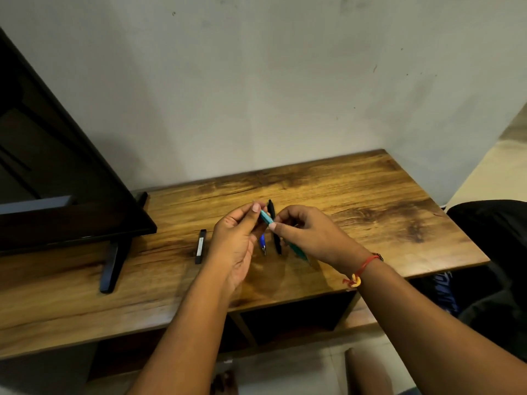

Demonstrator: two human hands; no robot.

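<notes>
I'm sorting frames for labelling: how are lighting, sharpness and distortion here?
Head view: dim, warm light, with only a mild sheen on the table. Head view: soft shadows lie under the left hand and right hand. Head view: the teal pen they hold looks slightly soft. Head view: the wide-angle lens tilts and slightly bows the table's edges.

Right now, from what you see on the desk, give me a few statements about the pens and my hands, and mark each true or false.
1. The left hand and the right hand both hold the teal pen. True.
2. The blue pen is in the right hand. False: it lies on the wooden table.
3. The black pen lies on the table. True.
4. The red thread is on the left wrist. False: it is on the right wrist.
</notes>
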